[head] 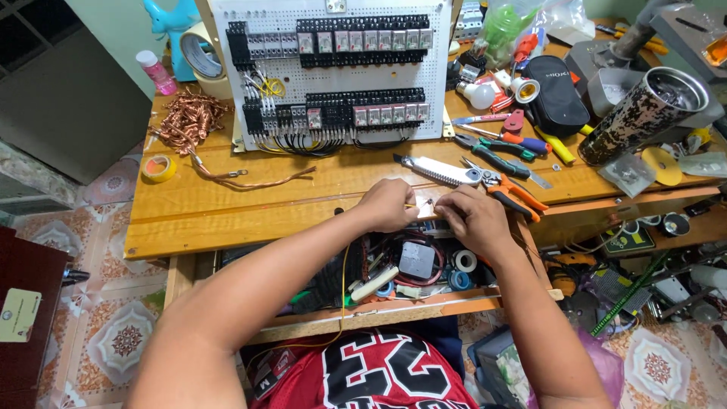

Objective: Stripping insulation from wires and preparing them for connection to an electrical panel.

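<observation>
Wooden workbench [227,204] across the whole view, its right end lost under clutter. Upright at the back of the bench, a white perforated panel [333,72] carrying rows of black relay blocks, top edge cut off by the frame. Below the bench's front edge, an open drawer [409,295] holding tape rolls, a coiled red cable and a grey square part (the rest too tangled to name). Right of the panel, a camouflage-patterned tumbler [644,113], tilted, contents unreadable. Left of the panel, a heap of stripped copper wire [189,113]. In front of the panel, a silver utility knife [439,170] and orange-handled pliers [507,189] just beside it. At the bench's front edge, below the panel, left hand [388,204] and right hand [473,220] close together, both pinched on a thin yellow wire [418,205]; wire end hidden between the fingertips, its slack trailing down past the drawer.
</observation>
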